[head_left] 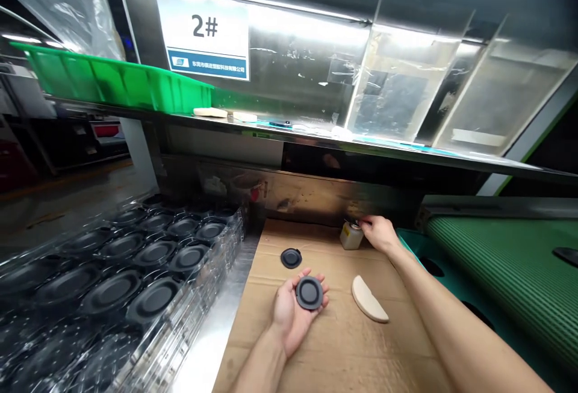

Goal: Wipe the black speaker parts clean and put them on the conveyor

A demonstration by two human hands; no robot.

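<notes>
A round black lid-like plastic part, with a raised ring, rests in the palm of my left hand, held by the bent fingers. My right hand reaches to the back of the cardboard; its fingers are closed at the top of a small squarish bottle with a yellow label. What sits between those fingertips is too small to make out. Behind my left hand lies a second black round part, flat on the cardboard. To the right is a cream-coloured half-round pad.
Clear plastic trays of black round parts stand at left. A green conveyor belt runs at right, beside a teal bin holding dark parts. Overhead is a metal shelf with a green basket. Cardboard covers the worktop.
</notes>
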